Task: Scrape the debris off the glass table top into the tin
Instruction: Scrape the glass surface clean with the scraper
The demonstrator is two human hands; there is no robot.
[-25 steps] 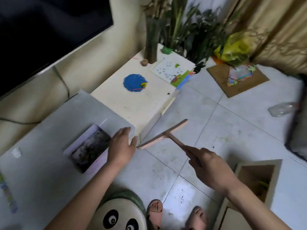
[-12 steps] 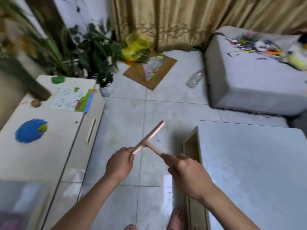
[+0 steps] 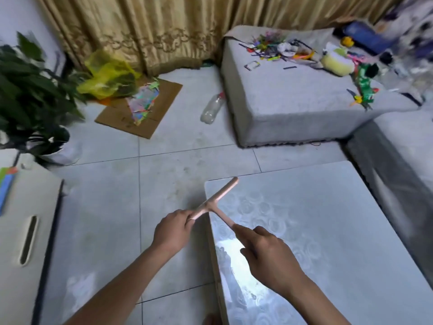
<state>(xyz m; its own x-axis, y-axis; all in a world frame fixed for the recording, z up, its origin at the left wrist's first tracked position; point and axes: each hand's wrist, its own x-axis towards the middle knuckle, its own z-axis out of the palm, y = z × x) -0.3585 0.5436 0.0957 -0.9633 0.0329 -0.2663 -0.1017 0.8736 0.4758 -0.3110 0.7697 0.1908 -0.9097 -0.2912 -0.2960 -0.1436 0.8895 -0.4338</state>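
Head view, risk: the tin is out of sight, so a sweep toward the left edge of the glass table top (image 3: pixel 328 231) would likely drop debris onto the floor tiles (image 3: pixel 175 148) (no debris shows clearly on the glass)
Head view, cause: the scraper (image 3: pixel 216 200) hangs tilted over the table's far left corner; whether its bar touches the glass I cannot tell
Left hand (image 3: pixel 174 228): fingers curled, pinching the bar's near end
Right hand (image 3: pixel 269 256): wrapped round the handle, forefinger laid along it
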